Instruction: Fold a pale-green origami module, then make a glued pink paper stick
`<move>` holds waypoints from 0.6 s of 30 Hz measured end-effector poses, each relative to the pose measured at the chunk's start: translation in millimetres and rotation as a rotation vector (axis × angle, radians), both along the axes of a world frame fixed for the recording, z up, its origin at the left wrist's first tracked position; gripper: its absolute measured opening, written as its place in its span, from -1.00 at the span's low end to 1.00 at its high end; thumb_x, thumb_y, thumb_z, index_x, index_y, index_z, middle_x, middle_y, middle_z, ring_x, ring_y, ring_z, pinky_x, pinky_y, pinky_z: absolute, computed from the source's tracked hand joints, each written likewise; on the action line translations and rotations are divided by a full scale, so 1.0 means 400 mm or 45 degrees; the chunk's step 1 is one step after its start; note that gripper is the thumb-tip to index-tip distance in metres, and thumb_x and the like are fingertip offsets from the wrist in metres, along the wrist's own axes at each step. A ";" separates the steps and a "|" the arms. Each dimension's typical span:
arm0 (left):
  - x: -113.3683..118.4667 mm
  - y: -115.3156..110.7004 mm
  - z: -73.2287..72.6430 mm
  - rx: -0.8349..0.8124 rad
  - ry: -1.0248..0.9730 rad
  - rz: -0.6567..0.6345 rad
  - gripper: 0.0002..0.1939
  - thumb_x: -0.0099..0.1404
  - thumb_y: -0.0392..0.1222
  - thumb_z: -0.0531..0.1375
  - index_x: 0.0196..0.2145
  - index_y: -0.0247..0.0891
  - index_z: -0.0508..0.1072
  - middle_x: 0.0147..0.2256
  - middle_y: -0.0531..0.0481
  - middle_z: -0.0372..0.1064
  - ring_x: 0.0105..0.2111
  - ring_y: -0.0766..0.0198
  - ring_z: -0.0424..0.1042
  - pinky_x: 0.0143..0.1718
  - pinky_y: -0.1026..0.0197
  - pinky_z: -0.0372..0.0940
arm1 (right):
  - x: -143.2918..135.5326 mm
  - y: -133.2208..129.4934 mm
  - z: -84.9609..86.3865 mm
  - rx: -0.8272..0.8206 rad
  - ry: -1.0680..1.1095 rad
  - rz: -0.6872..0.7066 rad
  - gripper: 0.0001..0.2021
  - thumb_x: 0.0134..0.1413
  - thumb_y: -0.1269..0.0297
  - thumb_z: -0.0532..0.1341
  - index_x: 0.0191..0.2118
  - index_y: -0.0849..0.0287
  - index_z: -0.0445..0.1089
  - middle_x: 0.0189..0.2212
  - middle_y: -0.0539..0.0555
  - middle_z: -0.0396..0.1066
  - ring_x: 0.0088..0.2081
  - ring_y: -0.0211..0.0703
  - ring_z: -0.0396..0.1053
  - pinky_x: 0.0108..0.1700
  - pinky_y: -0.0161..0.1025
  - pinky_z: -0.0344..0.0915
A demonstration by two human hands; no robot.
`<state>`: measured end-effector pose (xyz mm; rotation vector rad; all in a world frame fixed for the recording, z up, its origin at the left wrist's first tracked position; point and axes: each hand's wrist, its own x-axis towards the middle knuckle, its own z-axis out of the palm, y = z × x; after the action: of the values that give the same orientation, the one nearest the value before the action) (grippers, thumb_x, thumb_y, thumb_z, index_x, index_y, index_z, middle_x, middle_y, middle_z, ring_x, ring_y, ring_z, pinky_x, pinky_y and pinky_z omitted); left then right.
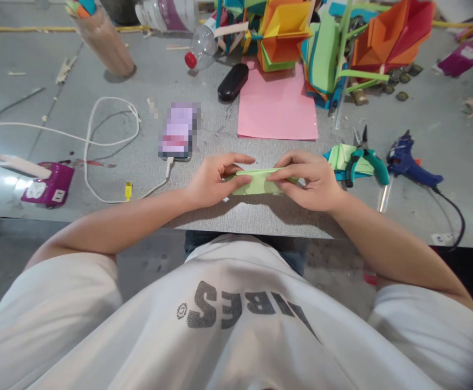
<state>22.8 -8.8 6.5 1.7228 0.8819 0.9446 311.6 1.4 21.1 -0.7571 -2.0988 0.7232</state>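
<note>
A folded strip of light green paper [256, 183] is held level between my two hands, close to the table's front edge. My left hand [215, 176] grips its left end, thumb on the near face and index finger stretched out above. At the other end my right hand [307, 179] pinches the strip, with thumb and fingertips on its upper edge and face. Behind the paper the far fingers of both hands are partly hidden. Shadows of the hands fall on the grey tabletop [203, 221] below.
Pink paper sheets [279, 116] and a black case [233, 82] lie ahead. Teal-handled pliers [366, 162] rest on folded papers, beside a blue glue gun [415, 162]. To the left are a phone [179, 130] on a white cable and a purple power socket [49, 184]. Colourful folded-paper pieces [287, 32] stand behind.
</note>
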 end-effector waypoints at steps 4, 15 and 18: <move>0.001 -0.007 0.015 0.143 0.145 -0.012 -0.72 0.54 0.00 0.38 -0.06 -0.26 0.78 -0.18 -0.14 0.77 -0.26 0.21 0.70 -0.22 0.25 0.50 | -0.011 -0.014 -0.008 -0.054 -0.021 -0.186 -0.72 0.25 0.11 0.51 0.03 -0.02 0.68 -0.19 0.09 0.69 -0.19 0.03 0.61 -0.05 -0.01 0.57; 0.011 -0.038 0.020 0.647 0.509 0.013 -0.67 0.68 0.01 0.22 -0.01 -0.19 0.76 -0.29 -0.06 0.74 -0.35 0.26 0.65 -0.26 0.24 0.34 | -0.047 -0.034 -0.013 0.190 -0.164 -0.184 -0.72 0.52 -0.01 0.34 -0.25 -0.05 0.67 -0.36 0.07 0.62 -0.31 -0.02 0.51 -0.18 -0.01 0.39; 0.017 -0.034 0.007 0.770 0.531 0.049 -0.61 0.70 0.08 0.21 -0.09 -0.19 0.75 -0.36 -0.07 0.70 -0.43 0.24 0.60 -0.34 0.20 0.27 | -0.046 -0.034 -0.028 0.315 -0.231 -0.182 -0.76 0.49 0.03 0.35 -0.25 -0.06 0.66 -0.38 0.06 0.62 -0.31 0.00 0.50 -0.15 0.03 0.38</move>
<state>29.6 -22.5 9.3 2.4928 0.9525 0.9522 293.2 -12.3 10.1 -0.8487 -2.2176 0.3190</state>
